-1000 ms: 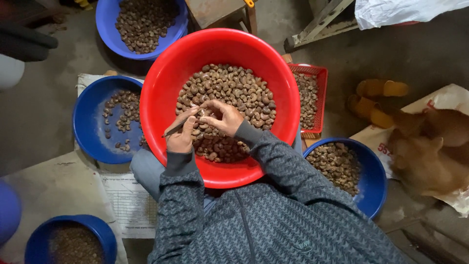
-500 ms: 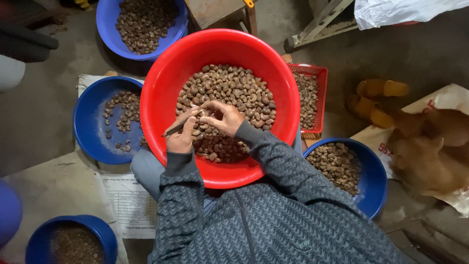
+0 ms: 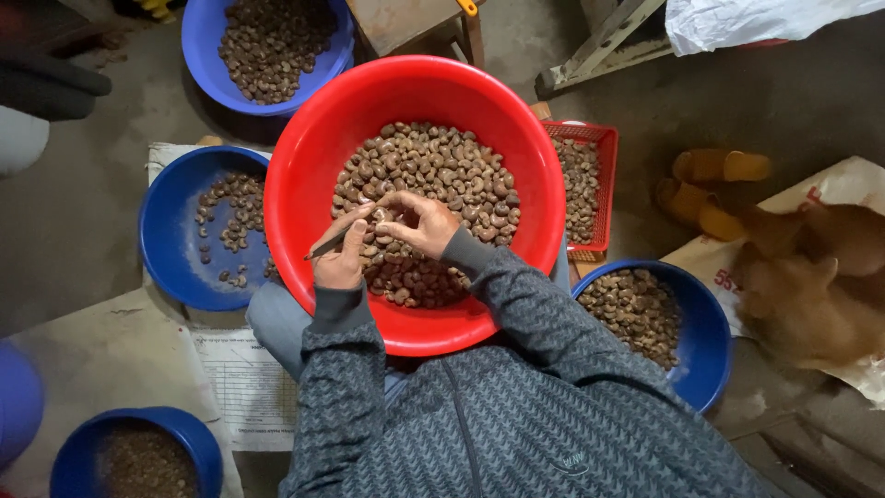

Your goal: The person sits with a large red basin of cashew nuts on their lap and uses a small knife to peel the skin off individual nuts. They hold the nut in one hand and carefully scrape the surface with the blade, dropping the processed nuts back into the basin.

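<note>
A large red bowl rests on my lap, filled with brown nuts. Over it, my left hand grips a thin dark pointed tool that sticks out to the left. My right hand pinches a single nut at its fingertips, right against the tool's tip. Both hands meet just above the nut pile, near the bowl's middle. Grey patterned sleeves cover both my arms.
A blue bowl with a few nuts sits left, another blue bowl of nuts lies at the top, one at the right, one at the bottom left. A red basket stands behind the red bowl. A brown animal lies on a sack at right.
</note>
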